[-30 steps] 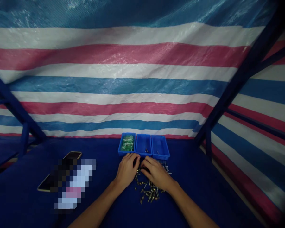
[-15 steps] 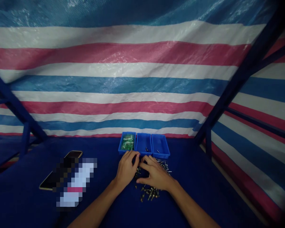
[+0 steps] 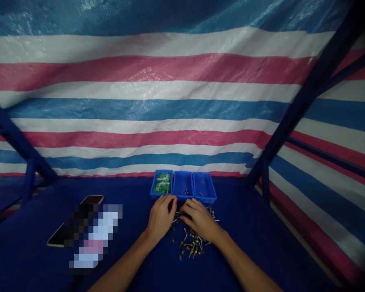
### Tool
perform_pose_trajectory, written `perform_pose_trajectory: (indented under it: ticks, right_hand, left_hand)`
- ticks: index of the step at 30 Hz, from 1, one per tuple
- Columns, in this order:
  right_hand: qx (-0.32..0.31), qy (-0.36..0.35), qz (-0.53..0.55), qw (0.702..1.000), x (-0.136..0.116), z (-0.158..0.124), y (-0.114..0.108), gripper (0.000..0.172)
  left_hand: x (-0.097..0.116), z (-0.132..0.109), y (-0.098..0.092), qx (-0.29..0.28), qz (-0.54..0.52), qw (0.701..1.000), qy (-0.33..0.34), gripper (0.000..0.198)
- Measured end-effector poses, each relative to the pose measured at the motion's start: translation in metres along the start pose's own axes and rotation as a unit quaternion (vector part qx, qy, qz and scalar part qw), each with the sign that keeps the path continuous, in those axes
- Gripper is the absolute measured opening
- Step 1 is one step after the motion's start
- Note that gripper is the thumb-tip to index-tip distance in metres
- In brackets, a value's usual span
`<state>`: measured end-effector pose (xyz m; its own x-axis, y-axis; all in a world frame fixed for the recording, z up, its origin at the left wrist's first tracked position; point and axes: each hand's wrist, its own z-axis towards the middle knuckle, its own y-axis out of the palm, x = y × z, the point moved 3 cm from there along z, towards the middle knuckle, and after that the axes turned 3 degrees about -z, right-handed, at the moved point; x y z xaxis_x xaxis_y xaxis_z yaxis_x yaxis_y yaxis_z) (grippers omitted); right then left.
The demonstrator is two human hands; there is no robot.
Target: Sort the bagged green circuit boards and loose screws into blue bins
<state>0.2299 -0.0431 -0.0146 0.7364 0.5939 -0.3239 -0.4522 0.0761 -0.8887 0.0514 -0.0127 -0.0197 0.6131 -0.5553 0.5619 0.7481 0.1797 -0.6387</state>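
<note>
My left hand [image 3: 160,217] and my right hand [image 3: 200,219] rest palm down on the blue table, fingertips meeting over a pile of small metal screws and brass pieces [image 3: 191,244]. Both hands have curled fingers that pinch at the pile; what they hold is too small to make out. Just beyond my fingers stand three small blue bins in a row: the left bin [image 3: 162,183] holds green circuit boards, the middle bin [image 3: 183,186] and the right bin [image 3: 204,188] each hold a few small parts.
A dark phone [image 3: 88,201] lies on the table at the left beside a blurred-out patch. A striped red, white and blue tarp [image 3: 158,101] hangs behind. Dark blue frame bars [image 3: 295,109] slant at both sides.
My right hand drew back slightly, then moved forward again so its fingers close in on the pile near the left hand. The view shifted a little.
</note>
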Motion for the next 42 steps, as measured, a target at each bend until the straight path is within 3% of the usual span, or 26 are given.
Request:
perform_pose_trajectory:
  ticks: [13,21,29,42]
  right_hand:
    - [0.039,0.01,-0.001,0.999,0.001,0.0,0.0,0.007]
    - [0.101,0.053,0.077,0.99,0.002,0.001,-0.007,0.005]
    - [0.186,0.083,0.117,0.972,0.012,-0.003,-0.006,0.013]
    - [0.209,0.089,0.108,0.968,0.007,-0.002,-0.013,0.025]
  left_hand:
    - [0.001,0.0,0.001,-0.008,-0.001,1.0,-0.007,0.022]
    - [-0.001,0.0,0.001,-0.013,0.005,1.0,-0.019,0.023]
    - [0.001,0.0,0.001,-0.026,0.014,0.999,-0.018,0.023]
    - [-0.001,0.0,0.001,-0.028,0.011,0.999,-0.013,0.024]
